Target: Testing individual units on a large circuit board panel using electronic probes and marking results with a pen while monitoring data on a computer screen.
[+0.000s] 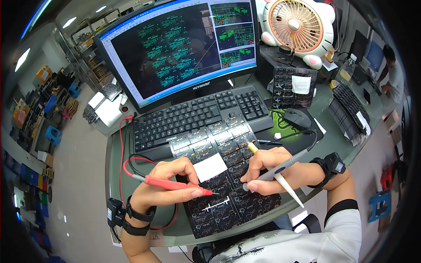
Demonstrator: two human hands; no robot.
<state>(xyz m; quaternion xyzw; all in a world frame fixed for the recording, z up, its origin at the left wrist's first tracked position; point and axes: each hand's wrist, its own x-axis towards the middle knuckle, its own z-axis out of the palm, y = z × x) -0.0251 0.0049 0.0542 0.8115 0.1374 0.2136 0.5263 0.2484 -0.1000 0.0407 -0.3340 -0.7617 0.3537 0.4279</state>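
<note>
My left hand (169,182) is closed round a red test probe (169,183), its thin tip just over the black circuit board panel (215,221) in front of me. A red cable trails from the probe's back end. In my right hand (274,171) are a grey pen-like probe (283,168) with a dark cable and a slim white stick tool (288,190). A yellow end shows above the fingers, probably of the same stick. White strokes mark the panel near the left probe's tip. A white paper slip (210,167) lies on the panel.
The panel's far edge reaches the keyboard (188,116) below a monitor (184,48) showing board drawings. A mouse (297,118) sits right, near an upright board panel (291,90) and a fan (296,26). Stacked panels (348,109) stand farther right; another person (394,79) is beyond.
</note>
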